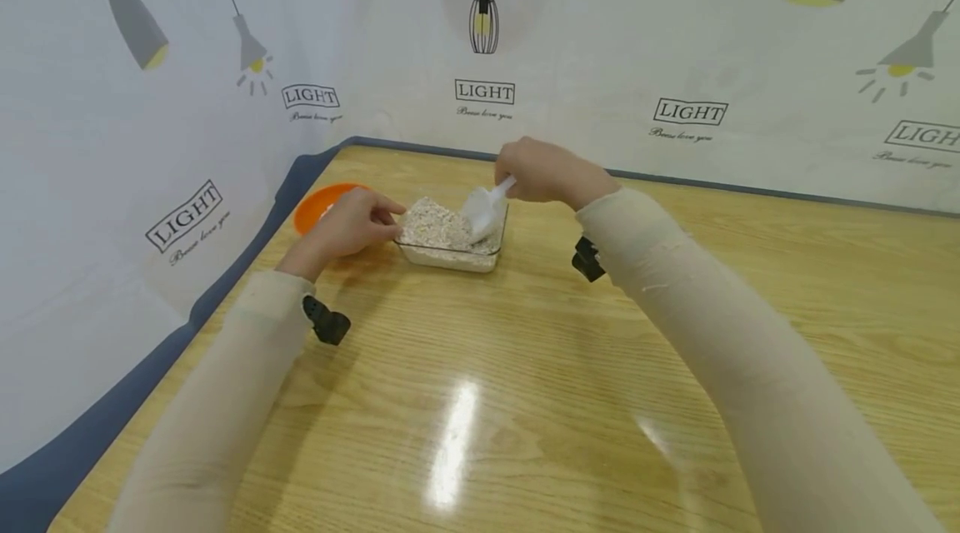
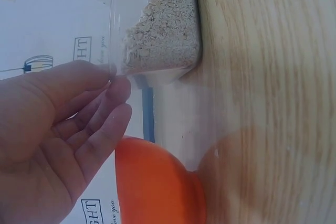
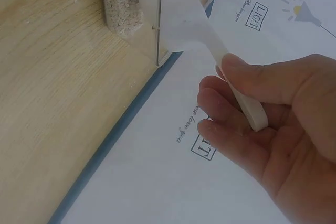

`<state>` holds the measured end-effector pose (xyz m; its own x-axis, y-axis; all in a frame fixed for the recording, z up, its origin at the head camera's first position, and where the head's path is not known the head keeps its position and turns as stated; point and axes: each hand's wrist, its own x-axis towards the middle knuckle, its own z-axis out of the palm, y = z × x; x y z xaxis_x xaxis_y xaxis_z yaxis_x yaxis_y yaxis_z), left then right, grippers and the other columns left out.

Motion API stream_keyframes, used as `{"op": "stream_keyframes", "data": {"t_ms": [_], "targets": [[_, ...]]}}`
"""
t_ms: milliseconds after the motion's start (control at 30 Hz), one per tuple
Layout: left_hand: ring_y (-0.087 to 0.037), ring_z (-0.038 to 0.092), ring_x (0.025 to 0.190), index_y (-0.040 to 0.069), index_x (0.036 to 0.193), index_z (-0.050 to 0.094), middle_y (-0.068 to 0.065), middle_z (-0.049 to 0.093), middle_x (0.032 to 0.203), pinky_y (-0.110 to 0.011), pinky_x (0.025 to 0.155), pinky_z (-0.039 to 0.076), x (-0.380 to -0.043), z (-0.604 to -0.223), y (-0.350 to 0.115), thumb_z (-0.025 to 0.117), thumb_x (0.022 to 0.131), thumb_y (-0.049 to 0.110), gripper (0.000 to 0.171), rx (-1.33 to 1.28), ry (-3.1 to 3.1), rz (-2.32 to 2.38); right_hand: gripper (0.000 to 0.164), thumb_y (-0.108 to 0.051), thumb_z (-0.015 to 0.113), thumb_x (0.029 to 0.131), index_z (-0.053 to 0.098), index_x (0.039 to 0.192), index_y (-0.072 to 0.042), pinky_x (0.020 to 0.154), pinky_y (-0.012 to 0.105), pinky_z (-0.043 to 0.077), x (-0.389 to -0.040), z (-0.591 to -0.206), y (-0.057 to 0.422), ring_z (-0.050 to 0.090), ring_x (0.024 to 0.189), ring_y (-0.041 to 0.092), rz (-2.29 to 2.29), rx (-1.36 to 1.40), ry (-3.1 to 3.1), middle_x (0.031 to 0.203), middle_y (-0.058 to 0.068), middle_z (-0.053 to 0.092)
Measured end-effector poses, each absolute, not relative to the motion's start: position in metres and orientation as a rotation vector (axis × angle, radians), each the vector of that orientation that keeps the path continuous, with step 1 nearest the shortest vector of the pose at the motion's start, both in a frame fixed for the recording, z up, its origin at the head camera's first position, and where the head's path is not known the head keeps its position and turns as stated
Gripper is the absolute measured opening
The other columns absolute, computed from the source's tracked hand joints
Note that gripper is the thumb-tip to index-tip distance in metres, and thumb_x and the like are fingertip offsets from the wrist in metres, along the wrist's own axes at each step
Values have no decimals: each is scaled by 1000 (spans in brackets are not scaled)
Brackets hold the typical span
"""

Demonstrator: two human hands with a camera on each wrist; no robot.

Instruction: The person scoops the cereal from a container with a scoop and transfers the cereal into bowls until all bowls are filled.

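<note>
A clear rectangular container (image 1: 448,261) on the table holds rolled oats (image 1: 433,225), heaped higher on the left. My left hand (image 1: 347,226) pinches the container's left rim between thumb and fingers, as the left wrist view shows at the corner. My right hand (image 1: 543,171) grips the handle of a white scoop (image 1: 482,210) above the right part of the container. The scoop's head dips inside the rim, against the oats. In the right wrist view the thumb (image 3: 236,69) presses along the handle, with the fingers curled under it.
An orange bowl (image 1: 307,208) stands left of the container, partly behind my left hand; something white shows in it. The wooden table (image 1: 390,366) ends at a dark blue edge strip below a white printed backdrop (image 1: 570,92). A black wrist device (image 1: 327,322) sits on the left sleeve.
</note>
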<state>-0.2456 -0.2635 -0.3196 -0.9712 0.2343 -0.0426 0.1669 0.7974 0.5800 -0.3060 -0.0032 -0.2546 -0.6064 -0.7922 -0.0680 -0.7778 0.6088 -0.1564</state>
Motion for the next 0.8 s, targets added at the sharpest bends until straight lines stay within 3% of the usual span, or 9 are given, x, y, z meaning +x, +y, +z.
{"op": "stream_keyframes", "data": {"t_ms": [500, 800], "targets": [[-22, 53, 74, -4, 116, 61, -11, 64, 90, -28, 66, 46, -243, -320, -261, 65, 84, 7, 34, 322, 2889, 939, 20, -1, 65, 83, 67, 103, 3, 82, 37, 47, -309, -281, 10, 59, 91, 27, -399, -1282, 2657, 100, 15, 65], [-23, 54, 81, -3, 119, 60, -15, 63, 97, -32, 73, 45, -246, -319, -261, 64, 86, 10, 36, 299, 2872, 892, 20, -2, 63, 85, 67, 103, 4, 82, 38, 46, -304, -294, 10, 59, 92, 27, -526, -1353, 2655, 101, 15, 65]]}}
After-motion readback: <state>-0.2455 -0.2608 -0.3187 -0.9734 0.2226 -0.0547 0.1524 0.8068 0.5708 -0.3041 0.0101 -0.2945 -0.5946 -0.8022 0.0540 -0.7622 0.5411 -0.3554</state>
